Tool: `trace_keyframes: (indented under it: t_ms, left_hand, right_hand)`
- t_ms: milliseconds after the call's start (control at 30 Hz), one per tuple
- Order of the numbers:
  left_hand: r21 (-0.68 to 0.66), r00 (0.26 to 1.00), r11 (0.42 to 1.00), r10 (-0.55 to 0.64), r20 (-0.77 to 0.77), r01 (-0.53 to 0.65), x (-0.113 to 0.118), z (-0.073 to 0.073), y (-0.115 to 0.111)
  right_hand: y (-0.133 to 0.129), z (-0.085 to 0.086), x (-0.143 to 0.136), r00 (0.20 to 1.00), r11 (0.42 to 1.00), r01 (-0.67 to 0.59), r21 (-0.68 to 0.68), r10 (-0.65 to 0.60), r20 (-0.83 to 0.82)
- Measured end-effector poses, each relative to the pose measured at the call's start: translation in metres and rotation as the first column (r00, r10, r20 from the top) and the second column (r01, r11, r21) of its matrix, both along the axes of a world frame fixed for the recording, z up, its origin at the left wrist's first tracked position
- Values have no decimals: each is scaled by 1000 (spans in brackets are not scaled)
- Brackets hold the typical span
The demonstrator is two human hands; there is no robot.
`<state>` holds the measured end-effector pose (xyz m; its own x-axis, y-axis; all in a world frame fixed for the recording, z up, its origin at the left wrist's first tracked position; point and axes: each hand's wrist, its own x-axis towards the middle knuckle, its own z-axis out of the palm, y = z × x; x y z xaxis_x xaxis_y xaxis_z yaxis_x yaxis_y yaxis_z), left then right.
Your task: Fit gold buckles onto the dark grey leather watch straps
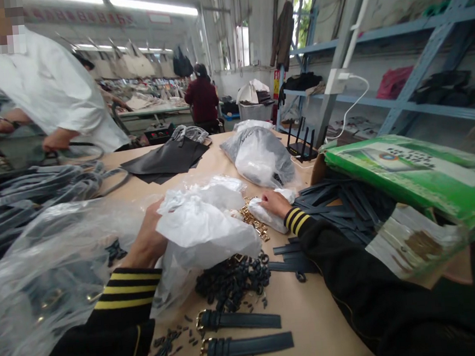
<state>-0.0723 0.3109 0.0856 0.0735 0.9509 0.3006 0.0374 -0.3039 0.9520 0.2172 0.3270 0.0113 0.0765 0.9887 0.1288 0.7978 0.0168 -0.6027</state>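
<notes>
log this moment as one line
left hand: against white plastic bag, grip hidden | right hand: touching smaller white bag beside gold buckles | two buckled straps: lying on table

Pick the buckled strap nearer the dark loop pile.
The upper buckled strap in view, between the dark loop pile and the lower buckled strap, which lies farther off.

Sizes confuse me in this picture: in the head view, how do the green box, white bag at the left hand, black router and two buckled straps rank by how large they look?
1. Green box
2. White bag
3. Upper buckled strap and lower buckled strap: too alike to rank
4. Black router
</notes>
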Motion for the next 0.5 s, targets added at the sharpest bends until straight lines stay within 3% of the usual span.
trace_keyframes:
  t_ms: [167,333,500]
  left_hand:
    - [53,961,998,-7,-275,22,0,-6,-2]
    - [220,897,974,49,-438,54,6,3,-8]
    - [315,809,945,121,-575,83,4,9,-13]
  right_hand:
    - [2,40,14,956,993,-103,50,113,-271]
    - [3,86,6,849,966,-198,168,255,-462]
    - [8,104,-17,777,920,-248,304,376,-506]
